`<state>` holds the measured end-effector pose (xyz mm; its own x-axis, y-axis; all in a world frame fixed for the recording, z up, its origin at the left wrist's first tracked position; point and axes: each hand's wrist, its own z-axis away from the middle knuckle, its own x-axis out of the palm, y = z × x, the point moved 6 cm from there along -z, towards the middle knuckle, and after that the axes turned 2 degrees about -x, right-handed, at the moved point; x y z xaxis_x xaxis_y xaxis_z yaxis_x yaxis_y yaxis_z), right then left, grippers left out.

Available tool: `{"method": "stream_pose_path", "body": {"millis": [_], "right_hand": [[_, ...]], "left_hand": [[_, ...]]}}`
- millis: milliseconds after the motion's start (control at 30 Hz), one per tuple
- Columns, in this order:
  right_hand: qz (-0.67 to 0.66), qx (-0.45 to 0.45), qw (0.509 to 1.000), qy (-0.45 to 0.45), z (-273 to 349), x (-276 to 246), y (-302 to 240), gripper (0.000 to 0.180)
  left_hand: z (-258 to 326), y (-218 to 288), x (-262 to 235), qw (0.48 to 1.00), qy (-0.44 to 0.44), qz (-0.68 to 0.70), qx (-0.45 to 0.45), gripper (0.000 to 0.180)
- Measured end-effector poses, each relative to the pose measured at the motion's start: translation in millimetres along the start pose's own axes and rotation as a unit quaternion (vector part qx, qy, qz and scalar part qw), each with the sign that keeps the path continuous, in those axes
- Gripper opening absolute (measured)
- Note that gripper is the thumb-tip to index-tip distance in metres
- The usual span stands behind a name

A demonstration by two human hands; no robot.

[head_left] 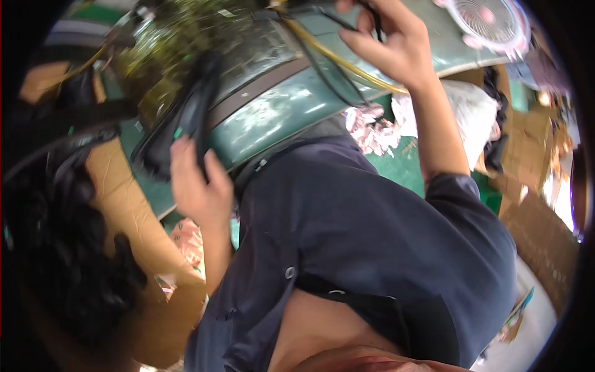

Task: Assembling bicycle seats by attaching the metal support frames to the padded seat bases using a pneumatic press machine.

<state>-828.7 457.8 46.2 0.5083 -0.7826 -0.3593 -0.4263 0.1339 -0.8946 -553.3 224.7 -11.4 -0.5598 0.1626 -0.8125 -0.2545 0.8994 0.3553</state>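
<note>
While blurred, left hand (197, 186) grips a black object (186, 127).

Dark navy shirt (372, 229) with small grey buttons. Black handle piece (192, 118) in left hand (198, 186). Thin black cable (328, 68) and yellow cable (347, 65) near right hand (390, 43). Worn green tabletop (279, 118), brown strip across. Pink-white round fan (489, 25). Brown cardboard (124, 204). Green floor (403, 164), pink-white scraps (375, 133).

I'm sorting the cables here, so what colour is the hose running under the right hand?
Yellow. The hose shows best in the head view, just below the right hand.
</note>
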Motion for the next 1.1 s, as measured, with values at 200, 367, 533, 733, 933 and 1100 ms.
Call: {"method": "stream_pose_path", "body": {"millis": [200,367,533,733,933,1100], "right_hand": [[0.097,-0.071,0.989,-0.082,50.5,45.6,-6.9,0.080],[0.064,-0.151,0.977,-0.139,42.5,98.2,-11.8,0.077],[0.085,-0.230,0.957,-0.154,19.2,131.9,-23.7,0.069],[0.133,-0.233,0.949,-0.167,19.7,146.1,-7.3,0.067],[0.151,-0.267,0.938,-0.164,21.8,161.3,-13.2,0.063],[0.148,-0.316,0.919,-0.182,19.4,163.9,-16.9,0.062]], "left_hand": [[-40.7,-16.9,-12.6,0.992,0.096,0.034,0.072,0.051],[-45.0,-80.6,3.6,0.994,0.075,0.073,0.010,0.061],[-70.5,-59.2,18.2,0.976,0.089,0.157,0.122,0.038],[-50.7,-82.0,40.2,0.946,0.114,0.302,-0.029,0.024],[-40.9,-84.2,51.0,0.902,0.143,0.386,-0.129,0.031],[-36.9,-81.6,55.3,0.897,0.151,0.382,-0.165,0.038]]}}
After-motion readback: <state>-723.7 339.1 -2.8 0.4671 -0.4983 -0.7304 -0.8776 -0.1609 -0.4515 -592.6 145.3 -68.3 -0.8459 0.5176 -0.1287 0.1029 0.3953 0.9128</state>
